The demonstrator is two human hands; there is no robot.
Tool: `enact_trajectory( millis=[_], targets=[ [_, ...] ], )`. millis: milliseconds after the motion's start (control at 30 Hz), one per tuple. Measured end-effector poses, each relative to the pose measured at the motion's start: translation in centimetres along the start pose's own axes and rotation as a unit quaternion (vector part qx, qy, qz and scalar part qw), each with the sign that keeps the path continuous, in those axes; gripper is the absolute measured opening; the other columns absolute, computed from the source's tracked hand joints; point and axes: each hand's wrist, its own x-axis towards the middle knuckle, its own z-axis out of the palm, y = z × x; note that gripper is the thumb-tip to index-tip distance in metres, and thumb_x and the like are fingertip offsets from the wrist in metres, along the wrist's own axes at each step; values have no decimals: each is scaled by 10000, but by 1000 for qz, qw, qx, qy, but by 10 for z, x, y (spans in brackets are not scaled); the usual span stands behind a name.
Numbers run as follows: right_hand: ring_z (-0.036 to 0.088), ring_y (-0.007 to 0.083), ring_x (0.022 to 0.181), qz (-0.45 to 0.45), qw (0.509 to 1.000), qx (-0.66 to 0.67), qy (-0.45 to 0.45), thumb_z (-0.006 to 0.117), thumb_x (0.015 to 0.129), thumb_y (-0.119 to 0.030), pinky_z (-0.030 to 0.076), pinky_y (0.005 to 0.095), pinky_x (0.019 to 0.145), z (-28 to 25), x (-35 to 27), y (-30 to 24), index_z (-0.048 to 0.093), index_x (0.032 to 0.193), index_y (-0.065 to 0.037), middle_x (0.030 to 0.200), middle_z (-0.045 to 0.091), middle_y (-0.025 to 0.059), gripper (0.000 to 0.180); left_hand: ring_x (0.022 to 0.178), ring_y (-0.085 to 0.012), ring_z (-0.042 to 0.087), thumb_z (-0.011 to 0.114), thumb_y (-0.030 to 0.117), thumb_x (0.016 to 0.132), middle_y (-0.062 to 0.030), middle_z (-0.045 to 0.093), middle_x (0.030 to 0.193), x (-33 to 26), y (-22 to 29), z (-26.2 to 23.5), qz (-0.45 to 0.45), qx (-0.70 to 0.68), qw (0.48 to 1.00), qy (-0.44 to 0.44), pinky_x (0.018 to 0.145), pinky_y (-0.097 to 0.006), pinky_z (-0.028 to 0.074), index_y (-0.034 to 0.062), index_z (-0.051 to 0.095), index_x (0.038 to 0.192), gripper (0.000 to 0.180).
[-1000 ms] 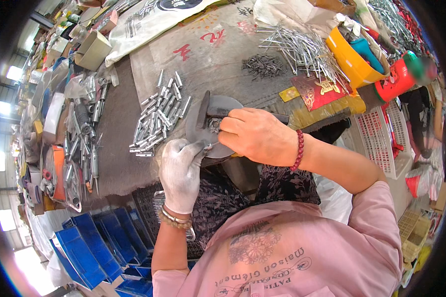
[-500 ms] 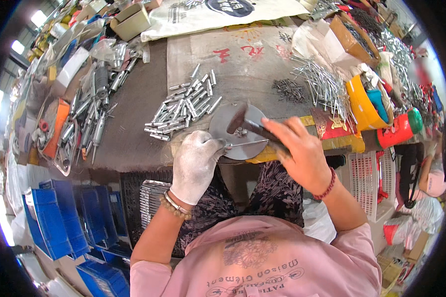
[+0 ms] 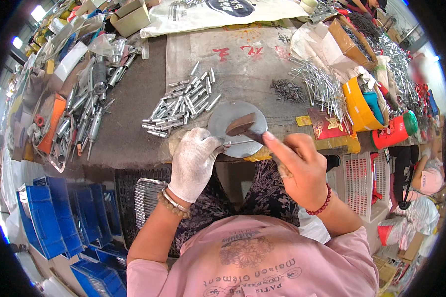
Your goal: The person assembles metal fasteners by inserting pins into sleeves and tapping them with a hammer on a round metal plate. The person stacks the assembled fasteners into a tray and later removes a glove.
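The right hand hides part of the hammer. The top edge cuts the white cloth. Dark bits are too tiny to tell.

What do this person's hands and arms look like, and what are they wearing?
The left hand wears a white knitted glove, with a shiny silver-coloured bangle and a brownish bead bracelet at the wrist. The right hand has no glove, just a dark red bead bracelet. Both pink sleeves are short, so the forearms are bare.
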Motion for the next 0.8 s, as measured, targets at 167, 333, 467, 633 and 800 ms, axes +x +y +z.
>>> enact_trajectory(
  millis=[167, 333, 467, 633, 800],
  targets=[
    [674, 269, 789, 23, 997, 12, -72, 707, 845, 41, 563, 388, 693, 13, -16, 10, 687, 1487, -203, 997, 603, 99, 687, 915, -352, 654, 834, 95, 803, -114, 631, 870, 3, 0, -3, 14, 15, 1000, -12, 815, -462, 538, 72, 757, 911, 134],
    [690, 320, 905, 111, 986, 89, -85, 696, 838, 31, 574, 412, 766, 6, 12, 15, 719, 1428, -182, 1041, 629, 116, 628, 903, -349, 653, 837, 103, 809, -112, 630, 861, -1, -3, -3, 14, 11, 1000, 1, 801, -462, 537, 75, 768, 913, 128],
    [649, 313, 1037, -7, 996, -63, -59, 712, 818, 4, 558, 442, 872, 19, 18, 28, 755, 1295, -133, 1041, 627, 109, 499, 876, -347, 660, 858, 69, 792, -116, 673, 886, 1, -2, -7, 15, 15, 1000, -17, 787, -447, 535, 56, 797, 976, 194],
    [691, 338, 966, 76, 982, -38, -168, 781, 827, -97, 557, 472, 799, 22, 1, -8, 668, 945, -80, 983, 676, 102, 164, 897, -344, 668, 846, 67, 809, -129, 693, 920, -2, 0, -5, 10, 2, 1000, 8, 792, -437, 536, 50, 798, 983, 181],
    [698, 362, 757, 254, 898, 247, -262, 772, 860, -74, 548, 455, 719, 25, -12, -12, 679, 1107, -42, 850, 725, 148, 266, 932, -357, 682, 804, 40, 876, -137, 701, 969, -29, 22, 1, -84, -11, 992, 94, 830, -451, 552, 56, 760, 1158, 286]
  ],
)
